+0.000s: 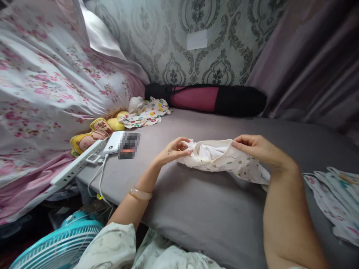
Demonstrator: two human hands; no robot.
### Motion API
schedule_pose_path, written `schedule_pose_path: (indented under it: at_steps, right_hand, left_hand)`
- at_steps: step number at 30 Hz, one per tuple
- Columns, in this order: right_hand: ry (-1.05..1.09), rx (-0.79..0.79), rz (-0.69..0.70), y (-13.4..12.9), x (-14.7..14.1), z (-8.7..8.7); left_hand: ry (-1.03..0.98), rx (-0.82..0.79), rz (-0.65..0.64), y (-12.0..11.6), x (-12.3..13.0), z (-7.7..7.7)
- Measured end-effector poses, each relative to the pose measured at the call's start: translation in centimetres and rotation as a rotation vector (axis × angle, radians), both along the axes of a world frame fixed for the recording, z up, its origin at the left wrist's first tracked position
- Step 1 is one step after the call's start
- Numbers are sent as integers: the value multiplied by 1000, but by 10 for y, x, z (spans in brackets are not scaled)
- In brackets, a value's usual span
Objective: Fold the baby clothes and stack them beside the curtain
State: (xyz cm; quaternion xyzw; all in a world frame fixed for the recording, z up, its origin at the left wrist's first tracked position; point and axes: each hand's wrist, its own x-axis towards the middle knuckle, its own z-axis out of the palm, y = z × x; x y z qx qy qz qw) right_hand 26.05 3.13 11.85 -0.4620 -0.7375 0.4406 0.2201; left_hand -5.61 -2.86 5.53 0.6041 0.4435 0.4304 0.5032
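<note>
Gray sheet (213, 209) below; printed garment (224, 160) between both hands' fingers (185, 152).

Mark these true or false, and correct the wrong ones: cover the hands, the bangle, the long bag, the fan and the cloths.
1. The right hand pinches the edge of the cream patterned garment. True.
2. The bangle is on the right arm. False: it is on the left arm.
3. The long black and pink bag lies beside the patterned wall. True.
4. The fan is red. False: it is turquoise.
5. Pale patterned cloths lie to the right of the right arm. True.
</note>
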Motion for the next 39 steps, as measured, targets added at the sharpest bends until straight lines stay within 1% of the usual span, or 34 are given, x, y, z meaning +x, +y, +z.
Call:
schedule_pose_path:
  at_steps: [3,6,10,12,16,20,22,23,25,28,32,35,37,39]
  right_hand:
    - [2,0,1,0,0,-1]
    - [18,14,10,-1,-1,-2]
    - [10,41,-2,-3,-1,-1]
    - [5,36,10,-5,-1,1]
    - [-34,43,21,-14,2,10]
    - [-52,88,15,-27,1,23]
    - [-44,111,19,-32,-1,25]
    - [-42,121,18,-33,-2,25]
    - [-39,127,9,-33,-3,21]
    - [-21,102,-23,-29,-1,10]
    - [-7,59,-55,-24,6,1]
    - [-18,55,-57,-24,9,3]
    - [-21,56,-42,-24,10,7]
    - [-23,56,-15,-24,11,13]
  left_hand:
    - [49,50,5,3,2,-4]
    - [91,61,60,6,5,-7]
    - [108,44,114,9,7,-6]
    - [136,68,123,10,5,-5]
    - [248,185,158,14,1,-3]
    - [383,339,282,21,6,-3]
    - [403,393,338,24,13,-5]
    - [393,390,351,26,17,-7]
    - [352,332,357,28,24,-10]
    - [288,245,327,28,31,-11]
    - [244,217,231,26,27,-3]
    - [239,228,169,27,21,7]
    - [252,290,171,28,18,15]
    - [279,387,206,29,16,25]
